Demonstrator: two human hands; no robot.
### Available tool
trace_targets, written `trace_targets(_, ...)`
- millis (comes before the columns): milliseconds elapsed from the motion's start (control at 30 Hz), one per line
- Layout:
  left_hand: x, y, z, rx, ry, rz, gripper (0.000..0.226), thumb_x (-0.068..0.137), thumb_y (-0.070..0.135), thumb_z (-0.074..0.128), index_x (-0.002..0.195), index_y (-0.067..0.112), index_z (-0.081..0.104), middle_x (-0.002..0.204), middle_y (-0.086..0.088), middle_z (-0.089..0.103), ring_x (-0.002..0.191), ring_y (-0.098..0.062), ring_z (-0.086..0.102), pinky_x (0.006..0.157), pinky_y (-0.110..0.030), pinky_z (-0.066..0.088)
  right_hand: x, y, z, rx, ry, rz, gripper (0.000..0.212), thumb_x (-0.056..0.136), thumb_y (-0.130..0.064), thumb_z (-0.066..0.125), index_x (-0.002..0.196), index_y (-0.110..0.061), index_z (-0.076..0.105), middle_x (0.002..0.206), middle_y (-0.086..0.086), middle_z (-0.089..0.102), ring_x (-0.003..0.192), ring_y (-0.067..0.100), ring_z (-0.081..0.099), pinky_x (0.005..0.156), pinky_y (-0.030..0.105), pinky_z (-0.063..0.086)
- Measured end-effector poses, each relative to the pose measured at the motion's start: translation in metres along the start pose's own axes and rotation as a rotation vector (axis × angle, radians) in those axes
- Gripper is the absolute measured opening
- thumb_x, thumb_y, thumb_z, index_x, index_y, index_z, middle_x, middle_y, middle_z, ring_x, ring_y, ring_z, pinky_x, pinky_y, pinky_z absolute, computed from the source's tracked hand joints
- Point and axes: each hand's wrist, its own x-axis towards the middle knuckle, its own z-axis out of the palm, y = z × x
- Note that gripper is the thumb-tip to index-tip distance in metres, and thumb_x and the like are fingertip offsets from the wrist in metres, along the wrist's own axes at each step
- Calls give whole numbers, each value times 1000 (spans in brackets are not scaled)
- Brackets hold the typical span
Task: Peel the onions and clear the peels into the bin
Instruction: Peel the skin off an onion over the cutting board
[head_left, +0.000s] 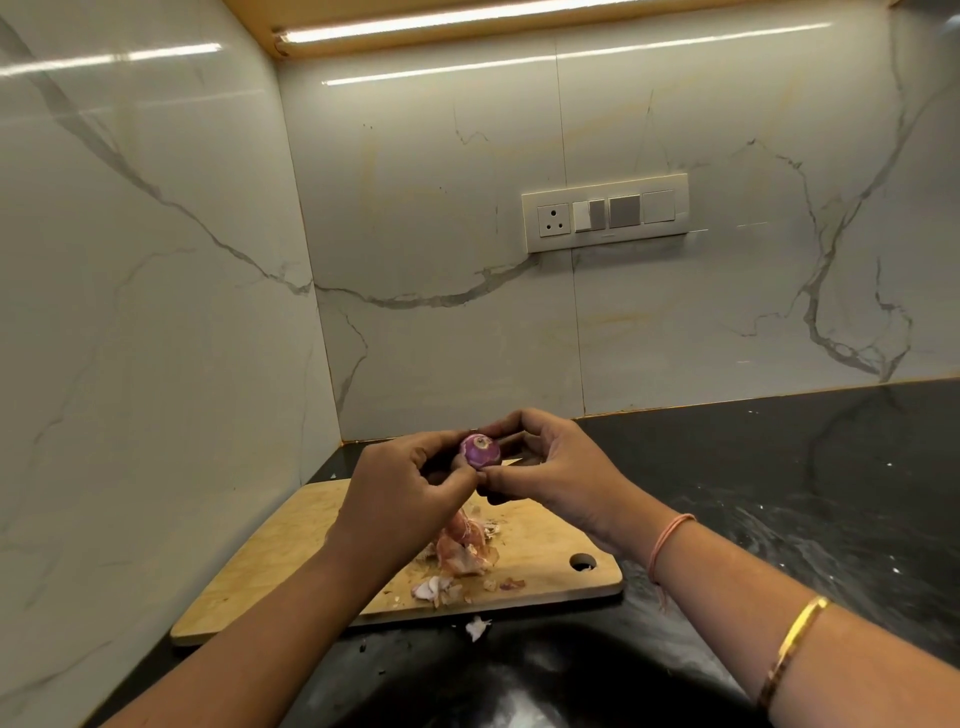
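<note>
Hands are meeting over the cutting board (291, 525). The left hand (410, 483) is cupping a small purple onion (480, 451) with curled fingers, and the right hand (550, 462) is pinching at its lower edge with thumb and fingertip, so both are closed on it. The onion is sitting in the air between them, above the far end of the board. Its trimmed end is facing the camera, and its surface is looking mostly bare and glossy.

Slipping is looking like the likeliest trouble. A small, smooth bulb held only by fingertips could pop free and go rolling across the dark counter (779, 467) if the right hand is tugging hard at a stubborn strip. A nail digging in could also be tearing away good flesh along with the skin.

Peels (465, 551) are lying heaped on the board beneath the hands, with smaller bits scattered toward its near edge. One pale scrap (477, 627) is lying off the board on the counter, so clearing is probably going to take more than one sweep. No bin is showing anywhere in view. A switch panel (605, 213) is sitting on the marble wall behind, well apart from the work. Nothing is standing between the hands and the pile.
</note>
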Motion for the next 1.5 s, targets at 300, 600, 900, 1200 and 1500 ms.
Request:
trace_targets(300,3,-5,-1,116,36,36,28,81,10,65,109,12,66,88,0,71,63,7,54,64,0,44,-2,-1,4,-45,6,-9,29,75,-1,75,98,-10,60,95,10,66,80,20,66,70,28,58)
trace_targets(600,4,-9,-1,63,17,-42,22,83,6,61,103,12,69,71,13,62,66,-2,64,61,-9,51,0,0,-2,138,-35,98,32,88,2,56,119,-5,59,101,14,65,78,22,66,74,30,57)
trace_targets(900,2,-8,0,-12,-42,-102,18,86,14,57,99,16,70,76,11,67,72,-9,66,66,-20,56,0,3,-4,20,-15,84,33,83,-2,66,114,-12,63,103,9,63,77,14,65,71,25,54)
trace_targets(1200,2,-3,1,49,-76,-61,29,79,17,66,108,16,68,78,15,61,71,3,59,64,-2,45,-1,1,2,-120,10,23,32,74,-4,77,102,-12,63,99,9,66,76,13,65,68,25,57)
trace_targets(1500,6,-7,0,149,-55,-23,27,81,12,64,108,15,68,86,1,70,64,4,54,59,-4,43,1,3,2,-157,16,15,33,72,-5,79,101,-14,65,101,8,68,83,15,64,74,30,58)
